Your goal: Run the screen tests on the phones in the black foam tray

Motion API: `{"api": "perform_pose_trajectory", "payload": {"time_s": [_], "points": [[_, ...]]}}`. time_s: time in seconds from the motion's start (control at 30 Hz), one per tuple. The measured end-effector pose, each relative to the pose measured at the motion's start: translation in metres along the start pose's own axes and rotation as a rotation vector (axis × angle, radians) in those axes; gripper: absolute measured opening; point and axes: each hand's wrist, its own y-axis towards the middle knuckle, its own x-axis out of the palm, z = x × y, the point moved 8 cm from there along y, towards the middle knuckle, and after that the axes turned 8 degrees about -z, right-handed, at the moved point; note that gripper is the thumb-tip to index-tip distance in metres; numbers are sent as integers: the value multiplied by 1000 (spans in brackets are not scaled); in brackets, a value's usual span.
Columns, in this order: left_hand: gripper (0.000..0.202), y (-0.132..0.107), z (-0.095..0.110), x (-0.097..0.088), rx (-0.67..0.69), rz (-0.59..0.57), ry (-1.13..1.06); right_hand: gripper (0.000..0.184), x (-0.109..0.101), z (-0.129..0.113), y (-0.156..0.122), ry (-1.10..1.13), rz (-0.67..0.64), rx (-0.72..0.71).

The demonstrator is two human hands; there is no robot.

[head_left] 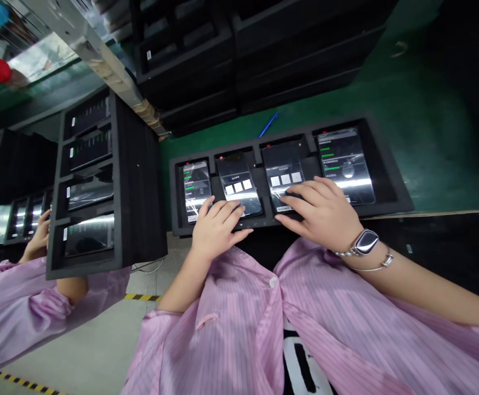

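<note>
Several smartphones lie face up with lit screens in a black foam tray [239, 223] on the green bench. My left hand [220, 226] rests over the tray's front edge, fingers spread, tips at the lower part of the second phone [239, 174] from the left. My right hand [321, 211] is spread over the third phone [283, 164], its fingertips at the lower screen. Both of these phones show a row of white squares. The leftmost phone [195, 184] and the rightmost phone [343, 159] show green and white text lines. Neither hand grips anything.
A blue pen [268, 124] lies behind the tray. Tall stacks of black trays [190, 82] stand at the back. On the left is another tray stack [135, 181] with phones, beside a co-worker's hand [39, 238]. A metal post [95, 55] rises between the stacks.
</note>
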Motion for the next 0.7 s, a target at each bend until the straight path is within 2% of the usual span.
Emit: {"api": "perform_pose_trajectory", "payload": {"time_s": [0.23,0.7], "points": [[49,-1,3,-3,33,42,39,37,-2,-2,-1,-31,21,-11],[50,0,2,0,16,4,38,34,-6,-4,0,-34,44,-44]]}}
